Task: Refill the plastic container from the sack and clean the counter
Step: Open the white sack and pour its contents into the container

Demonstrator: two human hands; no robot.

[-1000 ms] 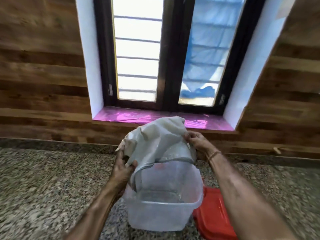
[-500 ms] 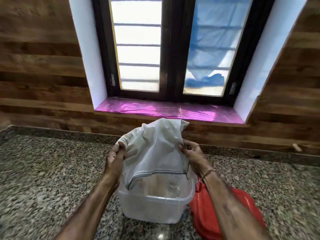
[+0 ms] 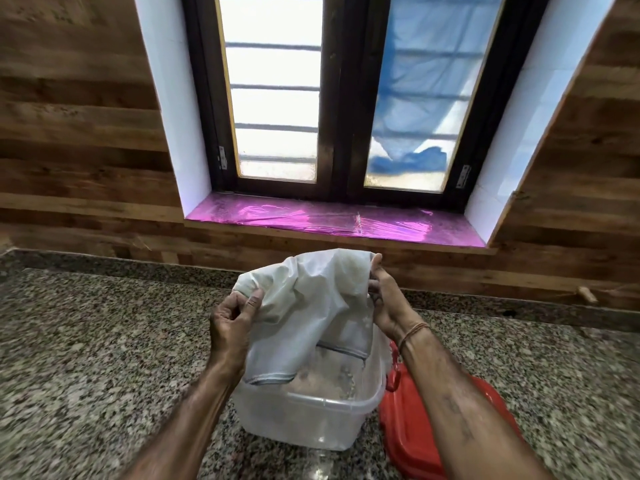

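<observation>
No text, label or number can be read anywhere (the sack (image 3: 304, 306) shows only blank white fabric).

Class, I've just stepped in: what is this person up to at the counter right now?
A person holds a white sack upside down over a clear plastic container on the speckled stone counter. The left hand pinches one upper corner and the right hand grips the other, so the sack's open mouth hangs into the container. Some pale contents lie in the container. A red lid rests beside it, to the right.
</observation>
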